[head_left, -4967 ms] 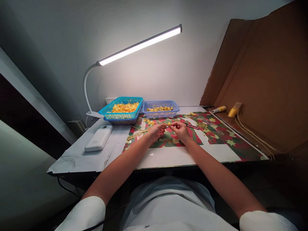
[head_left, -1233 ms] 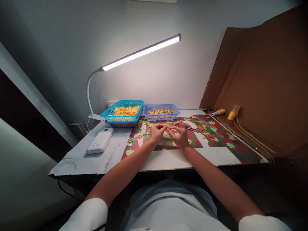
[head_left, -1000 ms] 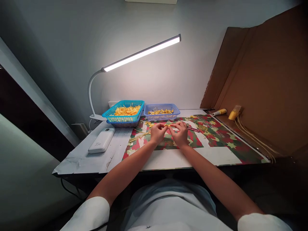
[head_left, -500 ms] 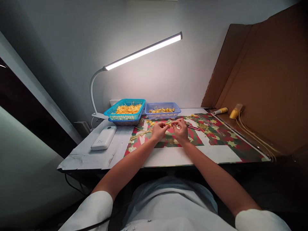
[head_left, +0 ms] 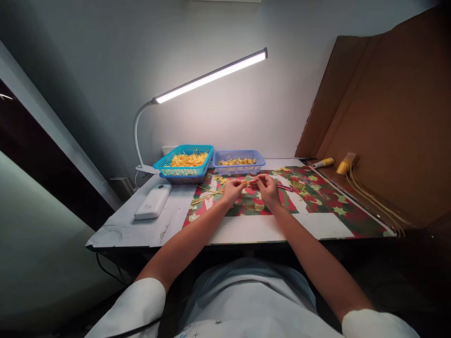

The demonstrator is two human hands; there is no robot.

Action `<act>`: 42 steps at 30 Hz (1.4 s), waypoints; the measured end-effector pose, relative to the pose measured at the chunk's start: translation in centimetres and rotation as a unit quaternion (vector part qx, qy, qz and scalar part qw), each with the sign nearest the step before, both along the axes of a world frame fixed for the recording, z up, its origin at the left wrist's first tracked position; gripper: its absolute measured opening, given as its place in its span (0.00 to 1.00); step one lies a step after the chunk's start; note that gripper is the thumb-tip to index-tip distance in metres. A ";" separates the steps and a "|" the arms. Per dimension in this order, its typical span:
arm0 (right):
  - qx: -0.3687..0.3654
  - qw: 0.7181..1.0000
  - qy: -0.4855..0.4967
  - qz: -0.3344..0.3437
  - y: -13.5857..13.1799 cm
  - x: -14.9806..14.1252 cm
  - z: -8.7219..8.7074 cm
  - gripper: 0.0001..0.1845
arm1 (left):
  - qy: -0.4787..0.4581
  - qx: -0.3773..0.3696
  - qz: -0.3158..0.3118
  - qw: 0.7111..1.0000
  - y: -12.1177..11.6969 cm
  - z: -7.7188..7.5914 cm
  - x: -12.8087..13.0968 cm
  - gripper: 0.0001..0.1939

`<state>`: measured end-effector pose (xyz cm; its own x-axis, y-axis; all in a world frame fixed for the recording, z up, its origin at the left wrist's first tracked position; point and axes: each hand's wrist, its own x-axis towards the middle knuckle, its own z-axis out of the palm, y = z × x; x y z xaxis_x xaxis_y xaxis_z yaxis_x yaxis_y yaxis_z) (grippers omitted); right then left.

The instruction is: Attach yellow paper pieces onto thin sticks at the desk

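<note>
Power bank (head_left: 153, 202) reads "35W"; left hand (head_left: 232, 191) and right hand (head_left: 268, 189) pinch yellow strip (head_left: 247, 182).

So the lilac rectangular plastic basket (head_left: 239, 170) sits at the far edge of the red-and-green camouflage-print flat sheet (head_left: 327, 202), holding small yellow pieces (head_left: 237, 161). Behind the sheet's left end, a turquoise rectangular plastic basket (head_left: 181, 172) of yellow shreds (head_left: 189, 160) is stacked on a blue plastic basket (head_left: 185, 179) (yep, double-decker). White rounded plastic power bank (head_left: 153, 202) lies left of the sheet, brown cardboard panel (head_left: 387, 103) stands past its right side. Thin yellow strip (head_left: 245, 182) is over the sheet's left half.
</note>
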<state>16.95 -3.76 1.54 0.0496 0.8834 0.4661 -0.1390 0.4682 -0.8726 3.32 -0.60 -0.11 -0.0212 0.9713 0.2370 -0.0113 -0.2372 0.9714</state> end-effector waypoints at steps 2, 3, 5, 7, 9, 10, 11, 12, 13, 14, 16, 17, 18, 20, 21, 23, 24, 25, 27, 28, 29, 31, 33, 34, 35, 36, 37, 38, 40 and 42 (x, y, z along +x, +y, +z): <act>-0.008 1.000 0.020 -0.006 0.1 0.2 0.0 0.18 | 0.002 -0.008 0.007 1.000 0.1 0.0 0.0 0.07; -0.008 0.999 0.031 -0.013 0.2 0.3 0.1 0.18 | 0.001 -0.013 0.013 1.000 0.1 0.1 0.0 0.07; -0.006 0.998 0.056 -0.026 0.2 0.6 0.3 0.18 | -0.003 -0.027 0.028 0.999 0.1 0.2 -0.1 0.06; -0.004 0.996 0.085 -0.031 0.3 1.0 0.4 0.17 | -0.007 -0.043 0.041 0.998 0.1 0.3 -0.2 0.07; -0.004 0.994 0.107 -0.028 0.3 1.2 0.6 0.17 | -0.007 -0.055 0.046 0.997 0.0 0.5 -0.3 0.07; -0.004 0.994 0.111 -0.023 0.3 1.4 0.6 0.16 | -0.006 -0.058 0.046 0.997 -0.1 0.6 -0.4 0.07; -0.006 0.994 0.106 -0.016 0.2 1.4 0.7 0.16 | -0.004 -0.060 0.045 0.997 -0.2 0.6 -0.4 0.07; -0.010 0.996 0.091 -0.008 0.2 1.5 0.7 0.16 | -0.003 -0.062 0.044 0.997 -0.2 0.7 -0.4 0.07; -0.014 0.998 0.068 0.001 0.1 1.5 0.7 0.16 | -0.002 -0.064 0.042 0.997 -0.3 0.8 -0.4 0.07; -0.017 0.999 0.042 0.008 0.1 1.5 0.7 0.16 | -0.002 -0.065 0.041 0.997 -0.4 0.8 -0.4 0.07; -0.021 1.000 -0.002 0.017 0.0 1.5 0.7 0.15 | -0.005 -0.065 0.038 0.997 -0.5 0.9 -0.4 0.07; -0.021 1.000 -0.013 0.017 0.0 1.5 0.7 0.16 | -0.007 -0.065 0.036 0.997 -0.5 0.9 -0.3 0.07; -0.021 0.999 -0.017 0.016 0.0 1.5 0.7 0.16 | -0.010 -0.066 0.033 0.997 -0.5 1.0 -0.3 0.07; -0.022 1.000 -0.013 0.010 0.1 1.5 0.6 0.18 | -0.011 -0.072 0.027 0.997 -0.5 1.0 -0.3 0.08; -0.022 1.000 -0.009 0.004 0.1 1.6 0.6 0.18 | -0.009 -0.075 0.026 0.997 -0.5 1.0 -0.3 0.08; -0.017 1.000 0.002 -0.006 0.1 1.7 0.7 0.18 | 0.000 -0.076 0.028 0.997 -0.5 1.1 -0.2 0.07; -0.013 1.000 0.007 -0.007 0.1 1.7 0.7 0.18 | 0.006 -0.074 0.029 0.997 -0.4 1.0 -0.2 0.07; -0.008 1.000 0.012 -0.008 0.0 1.7 0.8 0.17 | 0.013 -0.070 0.031 0.997 -0.4 1.0 -0.2 0.07; 0.004 1.000 0.020 -0.010 -0.1 1.7 0.8 0.15 | 0.027 -0.061 0.030 0.997 -0.2 0.8 -0.1 0.07; 0.011 1.000 0.023 -0.013 -0.1 1.7 0.8 0.14 | 0.032 -0.056 0.028 0.998 -0.2 0.7 -0.1 0.07; 0.018 0.999 0.024 -0.017 -0.1 1.7 0.8 0.14 | 0.036 -0.053 0.025 0.998 -0.1 0.6 -0.1 0.07; 0.028 0.999 0.022 -0.024 -0.1 1.7 0.7 0.13 | 0.040 -0.051 0.019 0.998 0.1 0.3 0.0 0.07; 0.032 0.999 0.020 -0.027 -0.1 1.7 0.6 0.13 | 0.033 -0.055 0.013 0.998 0.1 0.1 -0.1 0.08; 0.031 0.999 0.018 -0.026 -0.1 1.7 0.6 0.13 | 0.024 -0.059 0.009 0.998 0.1 0.1 -0.1 0.08; 0.030 0.999 0.017 -0.022 -0.1 1.7 0.6 0.13 | 0.011 -0.061 0.003 0.998 0.0 0.1 -0.1 0.09; 0.029 0.999 0.015 -0.017 -0.2 1.6 0.6 0.12 | -0.006 -0.063 -0.004 0.998 -0.2 0.2 -0.2 0.09; 0.030 0.999 0.012 -0.009 -0.3 1.6 0.7 0.12 | -0.023 -0.065 -0.013 0.998 -0.3 0.4 -0.2 0.10; 0.031 0.999 0.008 0.000 -0.4 1.5 0.8 0.12 | -0.040 -0.068 -0.023 0.997 -0.5 0.6 -0.2 0.11; 0.033 0.999 -0.006 0.012 -0.7 1.3 1.0 0.12 | -0.066 -0.080 -0.048 0.993 -0.9 1.0 -0.2 0.16; 0.031 0.999 -0.025 0.012 -1.0 1.1 1.2 0.11 | -0.076 -0.091 -0.081 0.990 -1.2 1.3 -0.2 0.14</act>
<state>18.07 -4.74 2.73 0.0032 0.8530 0.5219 -0.1074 0.5192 -0.8479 3.14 -1.82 1.22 0.1155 0.9913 0.0631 -0.1847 -0.0409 0.9819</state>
